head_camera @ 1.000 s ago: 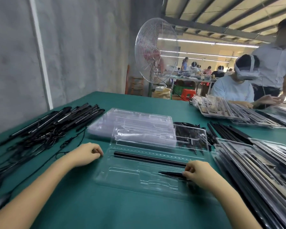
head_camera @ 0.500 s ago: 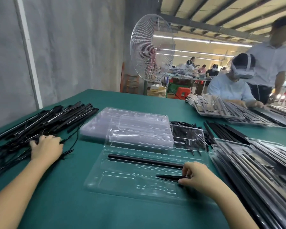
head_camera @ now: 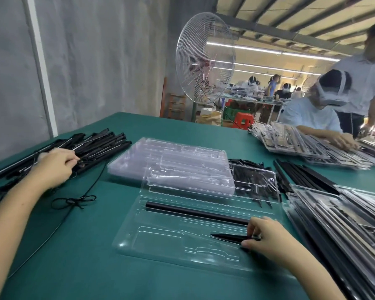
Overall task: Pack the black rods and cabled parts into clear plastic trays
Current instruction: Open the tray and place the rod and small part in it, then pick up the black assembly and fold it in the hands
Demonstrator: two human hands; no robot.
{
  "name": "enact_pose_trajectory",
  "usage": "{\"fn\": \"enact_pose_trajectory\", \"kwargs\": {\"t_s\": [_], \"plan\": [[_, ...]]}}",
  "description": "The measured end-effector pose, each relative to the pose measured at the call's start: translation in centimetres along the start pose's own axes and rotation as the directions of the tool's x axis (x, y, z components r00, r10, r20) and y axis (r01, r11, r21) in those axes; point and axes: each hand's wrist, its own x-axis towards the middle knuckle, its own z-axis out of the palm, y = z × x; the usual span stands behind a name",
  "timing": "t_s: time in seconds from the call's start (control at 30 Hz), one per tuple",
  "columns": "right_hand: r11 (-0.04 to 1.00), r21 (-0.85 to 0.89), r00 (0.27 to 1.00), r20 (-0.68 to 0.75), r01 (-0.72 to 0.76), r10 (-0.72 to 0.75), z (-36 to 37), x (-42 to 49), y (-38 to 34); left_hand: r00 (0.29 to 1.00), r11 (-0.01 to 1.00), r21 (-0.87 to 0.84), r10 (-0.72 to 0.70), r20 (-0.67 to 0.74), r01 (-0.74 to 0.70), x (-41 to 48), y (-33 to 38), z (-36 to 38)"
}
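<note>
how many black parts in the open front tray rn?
2. A long black rod in the tray's far groove; a short pointed piece nearer, its right end pinched by the right hand, which could hide more.

- My left hand (head_camera: 54,167) lies on the pile (head_camera: 100,146) of black cabled parts, fingertips pinching one part (head_camera: 83,163) at its near edge.
- A looped cable (head_camera: 74,201) lies on the table (head_camera: 74,267), just right of that wrist.
- My right hand (head_camera: 266,237) pinches the end of a pointed piece (head_camera: 227,236) lying in the tray (head_camera: 156,243).
- A rod (head_camera: 195,214) sits in the tray just beyond my right fingers.
- Empty trays (head_camera: 171,156) are stacked beyond it, and packed trays (head_camera: 344,224) lie right of my right hand.
</note>
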Motion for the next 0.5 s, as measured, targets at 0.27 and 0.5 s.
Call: {"fn": "enact_pose_trajectory", "kwargs": {"t_s": [0.27,0.5], "plan": [[1.0,0.002,1.0,-0.022,0.019,-0.018,0.0,0.0,0.1,0.759,0.941,0.332,-0.169,0.629,-0.065,-0.1,-2.0,-3.6],[0.999,0.026,0.998,-0.052,0.02,-0.019,0.3,0.1,0.4,0.972,0.967,0.187,-0.198,0.123,0.174,1.5,1.8,0.2]]}}
